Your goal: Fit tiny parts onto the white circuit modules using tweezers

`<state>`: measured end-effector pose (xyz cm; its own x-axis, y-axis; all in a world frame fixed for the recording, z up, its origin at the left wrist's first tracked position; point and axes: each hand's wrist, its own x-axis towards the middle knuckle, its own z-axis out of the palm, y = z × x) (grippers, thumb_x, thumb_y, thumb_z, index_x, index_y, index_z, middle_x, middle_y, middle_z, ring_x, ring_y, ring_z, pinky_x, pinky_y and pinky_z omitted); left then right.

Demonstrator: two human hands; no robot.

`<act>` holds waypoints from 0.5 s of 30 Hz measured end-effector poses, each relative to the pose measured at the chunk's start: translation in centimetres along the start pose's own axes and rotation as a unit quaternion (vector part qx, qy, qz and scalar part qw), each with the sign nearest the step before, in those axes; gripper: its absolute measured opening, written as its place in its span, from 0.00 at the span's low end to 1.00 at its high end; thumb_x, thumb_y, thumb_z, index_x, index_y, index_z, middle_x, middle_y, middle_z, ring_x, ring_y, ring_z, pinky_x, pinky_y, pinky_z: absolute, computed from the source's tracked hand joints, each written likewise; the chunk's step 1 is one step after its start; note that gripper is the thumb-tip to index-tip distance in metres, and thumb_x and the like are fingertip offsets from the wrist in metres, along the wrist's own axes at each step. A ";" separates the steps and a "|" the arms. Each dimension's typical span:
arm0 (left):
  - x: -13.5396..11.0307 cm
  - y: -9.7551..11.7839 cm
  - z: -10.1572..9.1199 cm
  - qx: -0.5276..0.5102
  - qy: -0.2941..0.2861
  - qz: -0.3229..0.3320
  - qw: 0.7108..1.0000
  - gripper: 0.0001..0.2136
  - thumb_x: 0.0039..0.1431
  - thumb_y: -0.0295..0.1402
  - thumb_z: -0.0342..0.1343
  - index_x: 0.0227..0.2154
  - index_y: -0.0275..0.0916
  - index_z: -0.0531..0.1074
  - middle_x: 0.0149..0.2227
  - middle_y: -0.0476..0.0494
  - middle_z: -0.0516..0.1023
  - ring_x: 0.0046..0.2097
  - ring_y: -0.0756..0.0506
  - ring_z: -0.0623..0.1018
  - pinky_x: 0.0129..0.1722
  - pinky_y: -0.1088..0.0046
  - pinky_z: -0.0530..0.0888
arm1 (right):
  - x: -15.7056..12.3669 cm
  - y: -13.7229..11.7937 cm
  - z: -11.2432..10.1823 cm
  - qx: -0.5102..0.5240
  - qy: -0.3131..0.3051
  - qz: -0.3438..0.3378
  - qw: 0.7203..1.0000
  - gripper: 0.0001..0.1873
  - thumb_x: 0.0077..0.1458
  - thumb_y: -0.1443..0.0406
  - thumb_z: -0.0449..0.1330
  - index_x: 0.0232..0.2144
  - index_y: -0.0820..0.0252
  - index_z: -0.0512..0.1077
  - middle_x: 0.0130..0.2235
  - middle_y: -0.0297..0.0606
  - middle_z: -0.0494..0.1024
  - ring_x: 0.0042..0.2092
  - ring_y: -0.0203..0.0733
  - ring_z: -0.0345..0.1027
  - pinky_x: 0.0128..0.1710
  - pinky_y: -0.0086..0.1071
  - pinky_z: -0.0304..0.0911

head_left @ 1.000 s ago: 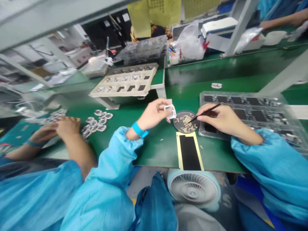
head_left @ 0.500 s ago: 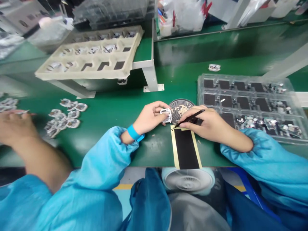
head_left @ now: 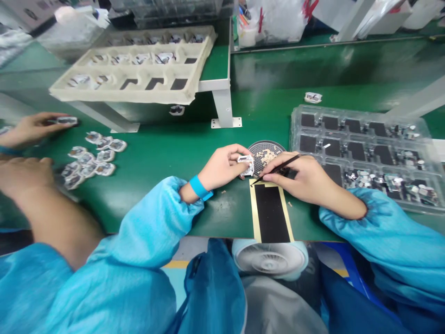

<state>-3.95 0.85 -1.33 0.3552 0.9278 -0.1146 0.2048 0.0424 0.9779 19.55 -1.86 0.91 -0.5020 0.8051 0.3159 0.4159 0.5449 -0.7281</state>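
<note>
Between the thumb and fingers of my left hand is a small white plastic housing, held just above the bench. My right hand grips dark tweezers like a pen. Their tips point down at the upper left corner of a black sheet edged with pale yellow tape, close to a tiny dark speck. Behind both hands sits a round grey perforated dish with many small beige pieces, partly covered by my right fingers.
Clear plastic trays with black pads and small parts stand at right. At left lies a cluster of white housings; beside it a co-worker's hand holds a similar part. A beige tray rests on a raised shelf.
The view has shifted slightly. My left hand has turned the housing a little. The tweezers remain at the tape's corner. The co-worker's hand has come in farther up at left, holding a part.
</note>
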 end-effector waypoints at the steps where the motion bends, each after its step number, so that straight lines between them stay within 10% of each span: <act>1: -0.1 0.1 0.1 0.000 0.002 0.000 1.000 0.11 0.53 0.26 0.63 0.40 0.35 0.75 0.30 0.44 0.81 0.26 0.49 0.80 0.27 0.74 0.77 | -0.2 -0.2 -0.3 0.010 0.015 0.007 1.000 0.01 0.60 0.63 0.67 0.36 0.52 0.80 0.39 0.34 0.85 0.42 0.44 0.80 0.46 0.41 0.74; 8: -0.8 0.1 2.0 -0.085 0.018 0.005 0.996 0.10 0.54 0.33 0.67 0.38 0.37 0.75 0.31 0.44 0.81 0.29 0.47 0.81 0.27 0.72 0.79 | -1.3 -0.2 -1.9 0.022 0.212 0.018 0.977 0.05 0.59 0.58 0.67 0.37 0.48 0.76 0.41 0.39 0.83 0.44 0.53 0.80 0.47 0.53 0.76; 15: -0.8 -0.4 3.0 -0.081 0.032 -0.009 0.996 0.06 0.57 0.27 0.64 0.38 0.36 0.77 0.31 0.44 0.83 0.28 0.48 0.82 0.29 0.73 0.79 | -1.2 0.3 -1.1 -0.047 0.215 -0.031 0.975 0.04 0.57 0.59 0.68 0.35 0.46 0.77 0.39 0.37 0.85 0.44 0.54 0.79 0.50 0.55 0.73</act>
<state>-1.60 -1.04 -2.16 0.2935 0.9475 -0.1265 0.0598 0.1139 0.9917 21.12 -2.43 0.98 -0.1725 0.7830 0.5976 0.4735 0.5979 -0.6467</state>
